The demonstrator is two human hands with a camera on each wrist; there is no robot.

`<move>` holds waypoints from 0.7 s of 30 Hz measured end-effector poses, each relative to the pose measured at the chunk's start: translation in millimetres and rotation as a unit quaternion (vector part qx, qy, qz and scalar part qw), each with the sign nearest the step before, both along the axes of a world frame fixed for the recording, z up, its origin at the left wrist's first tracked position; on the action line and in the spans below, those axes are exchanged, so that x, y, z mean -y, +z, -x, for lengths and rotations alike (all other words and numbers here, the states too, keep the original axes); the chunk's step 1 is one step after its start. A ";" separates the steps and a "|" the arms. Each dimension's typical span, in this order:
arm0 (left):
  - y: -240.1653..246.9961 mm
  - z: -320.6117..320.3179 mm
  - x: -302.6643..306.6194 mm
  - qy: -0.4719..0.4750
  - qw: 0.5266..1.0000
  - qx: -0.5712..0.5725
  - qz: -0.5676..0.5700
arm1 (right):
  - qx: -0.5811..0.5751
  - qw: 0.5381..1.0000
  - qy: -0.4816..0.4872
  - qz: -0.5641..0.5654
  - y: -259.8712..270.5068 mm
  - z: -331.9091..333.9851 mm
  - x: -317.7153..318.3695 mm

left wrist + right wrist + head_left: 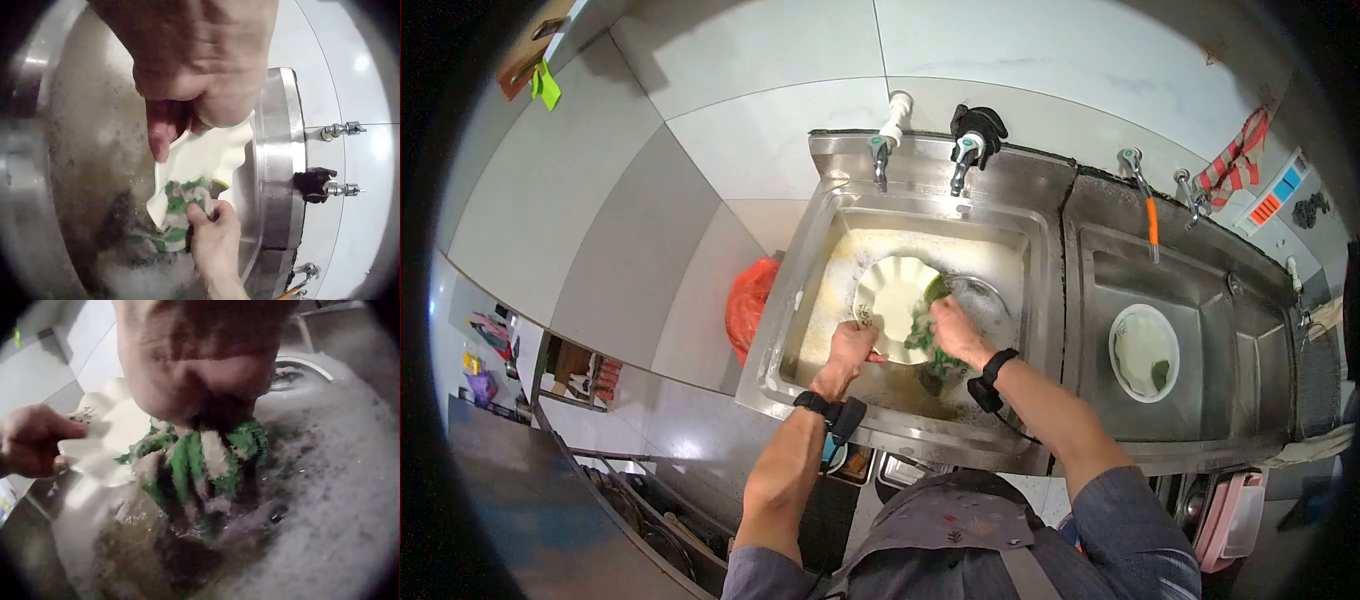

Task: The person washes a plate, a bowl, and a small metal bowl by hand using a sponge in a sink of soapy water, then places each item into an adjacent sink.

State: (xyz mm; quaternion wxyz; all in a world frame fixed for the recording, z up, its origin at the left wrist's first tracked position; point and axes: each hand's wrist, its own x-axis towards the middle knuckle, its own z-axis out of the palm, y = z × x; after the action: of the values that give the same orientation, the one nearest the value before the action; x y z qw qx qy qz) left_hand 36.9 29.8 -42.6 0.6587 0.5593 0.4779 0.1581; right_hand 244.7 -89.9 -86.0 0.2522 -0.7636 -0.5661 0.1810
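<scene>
A cream plate (890, 295) with a wavy rim is held tilted over soapy water in the left basin. My left hand (852, 347) grips its near-left edge, thumb over the rim in the left wrist view. Bunched in my right hand (960, 332) is a wet green-and-grey striped cloth (187, 462), laid against the right side of the plate. Its lower folds hang down to the water in the right wrist view. Dark print shows on the plate by my left fingers. Behind my right hand, a round metal rim (1000, 293) pokes out of the foam.
The steel basin (775, 365) has two taps (880, 150) behind it, one with a black glove (980, 122) draped over it. In the right basin stands a white bowl (1116, 350) under an orange-hosed tap (1152, 215). A red plastic bag (750, 308) sits left of the sink.
</scene>
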 end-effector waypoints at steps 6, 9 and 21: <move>14.6 9.2 -2.3 -0.032 0.998 0.028 -0.035 | -0.225 0.966 -0.113 0.063 51.4 -41.0 -10.3; 24.2 14.6 -7.7 -0.041 0.997 0.047 -0.044 | -0.368 0.923 -0.101 0.050 30.8 -54.8 -15.5; 36.7 12.5 -46.6 0.168 0.910 0.262 0.275 | 0.001 0.971 0.070 -0.229 53.1 -36.3 -1.4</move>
State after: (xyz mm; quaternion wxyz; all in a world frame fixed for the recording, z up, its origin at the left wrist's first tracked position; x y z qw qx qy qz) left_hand 24.4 76.5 -5.9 0.8518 0.2060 0.3991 0.2696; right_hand 281.0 -88.5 -32.9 0.4064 -0.6443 -0.6448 0.0629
